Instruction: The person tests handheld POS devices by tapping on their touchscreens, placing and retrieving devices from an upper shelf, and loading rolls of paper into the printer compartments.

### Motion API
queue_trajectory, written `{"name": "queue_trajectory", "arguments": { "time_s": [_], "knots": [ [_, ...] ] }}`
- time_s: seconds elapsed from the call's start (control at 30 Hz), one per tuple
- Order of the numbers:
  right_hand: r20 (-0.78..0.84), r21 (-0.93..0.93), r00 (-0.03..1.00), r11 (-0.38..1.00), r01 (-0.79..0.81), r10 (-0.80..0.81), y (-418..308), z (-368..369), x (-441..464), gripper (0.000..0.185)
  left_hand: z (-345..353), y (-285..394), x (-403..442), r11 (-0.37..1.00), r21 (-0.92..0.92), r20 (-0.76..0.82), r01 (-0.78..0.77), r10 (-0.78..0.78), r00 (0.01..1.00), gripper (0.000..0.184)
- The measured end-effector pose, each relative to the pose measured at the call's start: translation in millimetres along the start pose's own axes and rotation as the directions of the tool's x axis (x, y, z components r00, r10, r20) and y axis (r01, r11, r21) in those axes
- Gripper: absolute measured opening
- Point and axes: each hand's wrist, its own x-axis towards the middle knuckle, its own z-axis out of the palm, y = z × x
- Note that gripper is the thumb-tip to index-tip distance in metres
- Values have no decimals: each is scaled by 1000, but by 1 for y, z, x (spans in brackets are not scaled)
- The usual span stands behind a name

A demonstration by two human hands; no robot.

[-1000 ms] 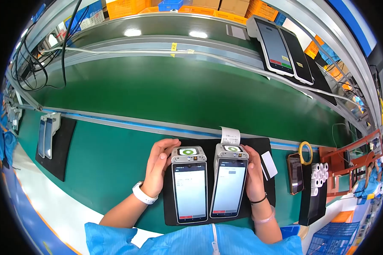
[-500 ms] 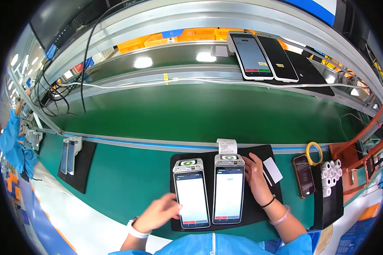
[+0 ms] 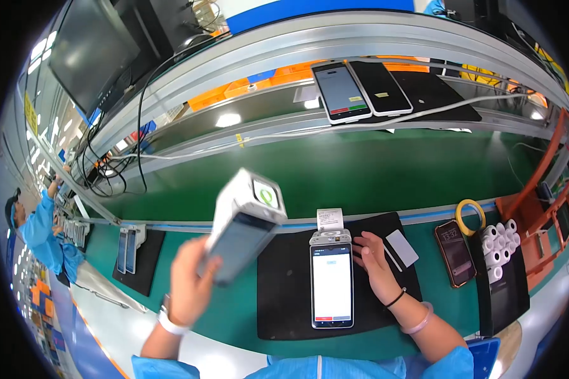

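My left hand (image 3: 193,281) is closed around the lower end of a handheld payment terminal (image 3: 241,218), tilted in the air above the table; its motion blurs it, and its screen looks grey. A second payment terminal (image 3: 332,287) lies screen up on the black mat (image 3: 281,287), its white screen lit. From its top end sticks out a printed receipt (image 3: 330,218). Beside that terminal's upper right corner rests my right hand (image 3: 376,265), fingers apart and holding nothing; whether the fingertips touch it I cannot tell. A white card (image 3: 403,248) lies to the right of this hand.
On the right are a phone (image 3: 455,256), a yellow tape roll (image 3: 470,218) and several white paper rolls (image 3: 498,246) in a black tray (image 3: 509,303). Two terminals (image 3: 342,93) lie on the upper shelf. More terminals (image 3: 127,249) sit at left, near a co-worker (image 3: 44,230).
My left hand has taken hold of the left terminal and lifted it off the mat, up and leftward, tilting it. My right hand stays beside the other terminal. The camera view has shifted.
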Motion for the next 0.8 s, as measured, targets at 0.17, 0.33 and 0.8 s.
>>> {"name": "queue_trajectory", "arguments": {
  "time_s": [0.17,0.33,0.8],
  "knots": [
    [12,-36,999,998,44,-44,12,-3,4,50,-22,0,98,796,563,-106,-221,335,936,27],
    [14,-87,998,994,70,-69,3,3,0,43,4,-46,172,634,748,-160,-197,461,873,26],
    [39,-92,999,996,-5,9,-5,-2,5,35,15,-134,299,681,732,51,4,-60,997,47]
  ]
}}
